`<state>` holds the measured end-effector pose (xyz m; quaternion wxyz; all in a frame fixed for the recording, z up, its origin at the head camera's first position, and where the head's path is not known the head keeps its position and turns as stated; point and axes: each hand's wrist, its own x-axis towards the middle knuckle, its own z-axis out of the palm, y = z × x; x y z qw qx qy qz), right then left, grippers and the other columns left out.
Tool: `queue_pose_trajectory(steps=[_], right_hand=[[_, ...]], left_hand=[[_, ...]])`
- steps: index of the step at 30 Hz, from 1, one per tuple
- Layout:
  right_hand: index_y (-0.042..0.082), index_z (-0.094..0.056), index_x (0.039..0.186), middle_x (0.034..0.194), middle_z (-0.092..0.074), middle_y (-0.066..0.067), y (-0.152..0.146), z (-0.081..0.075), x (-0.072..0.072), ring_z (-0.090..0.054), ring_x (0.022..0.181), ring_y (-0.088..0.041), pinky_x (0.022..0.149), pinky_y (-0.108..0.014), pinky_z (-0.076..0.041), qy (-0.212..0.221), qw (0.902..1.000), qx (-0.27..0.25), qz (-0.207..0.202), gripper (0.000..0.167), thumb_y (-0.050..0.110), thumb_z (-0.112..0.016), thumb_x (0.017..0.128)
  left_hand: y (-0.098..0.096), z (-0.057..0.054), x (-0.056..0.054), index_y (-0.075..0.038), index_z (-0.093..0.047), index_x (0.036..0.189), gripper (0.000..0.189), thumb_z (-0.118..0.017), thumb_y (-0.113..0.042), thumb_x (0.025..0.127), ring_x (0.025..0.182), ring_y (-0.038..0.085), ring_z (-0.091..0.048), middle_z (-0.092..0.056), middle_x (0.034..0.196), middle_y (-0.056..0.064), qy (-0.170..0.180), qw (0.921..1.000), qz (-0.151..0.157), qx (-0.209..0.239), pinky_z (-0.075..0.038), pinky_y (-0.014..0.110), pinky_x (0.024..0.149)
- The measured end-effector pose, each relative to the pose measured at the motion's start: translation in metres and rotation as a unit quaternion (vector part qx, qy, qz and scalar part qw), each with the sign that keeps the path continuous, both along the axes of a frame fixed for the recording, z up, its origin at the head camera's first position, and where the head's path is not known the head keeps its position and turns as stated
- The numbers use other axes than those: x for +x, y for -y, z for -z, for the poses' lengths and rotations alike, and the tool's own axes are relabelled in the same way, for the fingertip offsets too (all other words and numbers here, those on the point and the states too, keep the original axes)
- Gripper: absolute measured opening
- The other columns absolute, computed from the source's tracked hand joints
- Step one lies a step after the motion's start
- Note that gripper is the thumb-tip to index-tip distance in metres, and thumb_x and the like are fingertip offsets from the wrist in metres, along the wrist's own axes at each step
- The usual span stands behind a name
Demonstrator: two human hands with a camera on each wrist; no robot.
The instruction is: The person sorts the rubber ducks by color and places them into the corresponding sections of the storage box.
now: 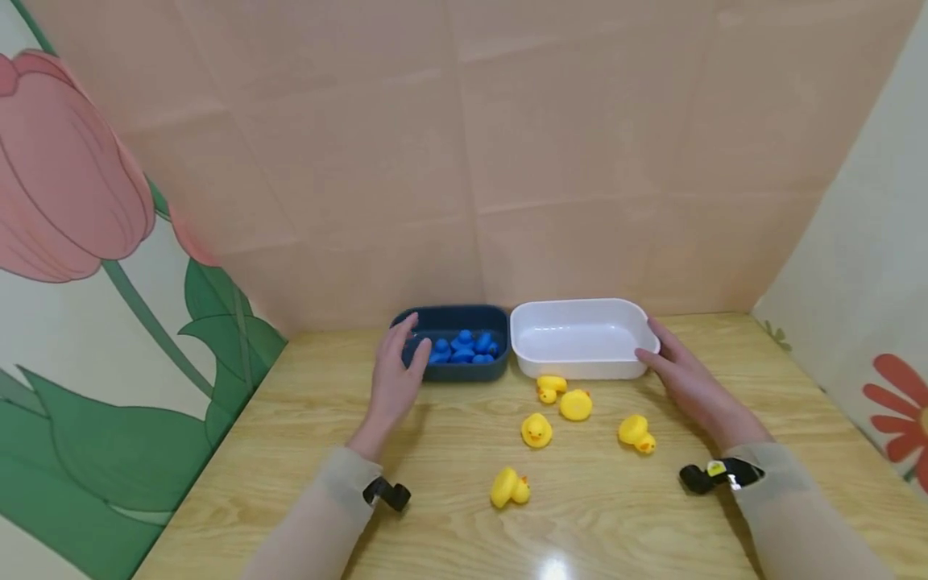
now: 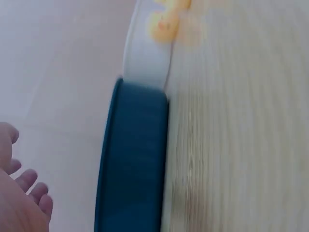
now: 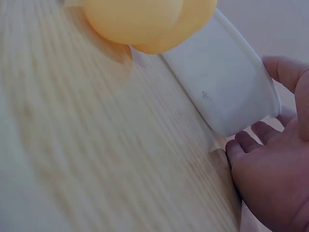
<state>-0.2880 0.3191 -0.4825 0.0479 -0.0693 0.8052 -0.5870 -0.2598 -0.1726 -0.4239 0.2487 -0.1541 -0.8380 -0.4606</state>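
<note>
My left hand (image 1: 397, 370) is at the left end of a dark blue bin (image 1: 500, 354), its fingers spread and thumb apart. In the left wrist view, the fingers (image 2: 29, 180) show loosely bent, holding nothing, off to one side of the bin. Several small blue toy ducks (image 1: 464, 341) lie inside that bin. On the other side, my right hand (image 1: 685, 379) grips the right end of a white bin (image 1: 580, 366). Its thumb lies at the rim, and the other fingers (image 3: 248, 140) lie around the end wall.
Several yellow toy ducks lie loose on the wooden table (image 1: 435, 515). One duck (image 1: 551, 388) is right in front of the white bin; another duck (image 1: 510, 487) is nearest me. The bins stand side by side before a pinkish cloth backdrop (image 1: 464, 161).
</note>
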Motion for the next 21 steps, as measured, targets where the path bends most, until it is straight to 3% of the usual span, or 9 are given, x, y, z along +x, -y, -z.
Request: queue_pose_trajectory(steps=[5, 9, 12, 16, 21], right_hand=[[0.034, 0.009, 0.177, 0.184, 0.012, -0.005, 0.001, 0.002, 0.002, 0.009, 0.168, -0.040, 0.130, -0.067, -0.004, 0.010, 0.9999, 0.002, 0.011, 0.089, 0.050, -0.053, 0.116], [0.036, 0.007, 0.177, 0.184, 0.009, -0.002, 0.001, 0.003, 0.003, 0.006, 0.168, -0.038, 0.131, -0.067, -0.007, 0.018, 0.9997, -0.001, 0.018, 0.088, 0.055, -0.053, 0.114], [0.036, 0.006, 0.177, 0.185, 0.007, -0.002, 0.001, 0.003, 0.004, 0.004, 0.169, -0.037, 0.131, -0.066, -0.008, 0.017, 0.9997, -0.005, 0.020, 0.092, 0.061, -0.054, 0.112], [0.034, 0.005, 0.178, 0.185, 0.006, -0.004, 0.001, 0.003, 0.006, 0.003, 0.169, -0.037, 0.131, -0.065, -0.009, 0.009, 0.9997, -0.008, 0.023, 0.095, 0.063, -0.055, 0.110], [0.034, 0.004, 0.178, 0.185, 0.005, -0.004, 0.002, 0.001, 0.009, 0.003, 0.169, -0.038, 0.131, -0.065, -0.008, 0.007, 0.9994, -0.002, 0.033, 0.094, 0.063, -0.055, 0.110]], left_hand=[[-0.019, 0.000, 0.017, -0.010, -0.055, 0.162, 0.053, -0.068, -0.022, 0.112, 0.133, 0.035, -0.059, -0.055, 0.158, 0.015, 0.032, 0.9951, 0.090, -0.025, -0.051, 0.054, 0.113], [-0.033, 0.002, 0.028, -0.013, -0.054, 0.163, 0.055, -0.070, -0.025, 0.112, 0.134, 0.033, -0.058, -0.054, 0.160, 0.013, 0.084, 0.9826, 0.154, -0.062, -0.051, 0.054, 0.112], [-0.041, 0.005, 0.034, -0.016, -0.052, 0.164, 0.057, -0.070, -0.028, 0.112, 0.135, 0.035, -0.058, -0.053, 0.161, 0.008, 0.130, 0.9655, 0.202, -0.099, -0.051, 0.055, 0.112], [-0.048, 0.011, 0.039, -0.023, -0.052, 0.165, 0.058, -0.070, -0.035, 0.111, 0.136, 0.037, -0.057, -0.054, 0.159, 0.006, 0.184, 0.9364, 0.261, -0.145, -0.052, 0.056, 0.111], [-0.054, 0.014, 0.043, -0.025, -0.053, 0.164, 0.061, -0.074, -0.040, 0.108, 0.137, 0.028, -0.059, -0.057, 0.158, -0.002, 0.201, 0.9107, 0.307, -0.190, -0.053, 0.051, 0.112]])
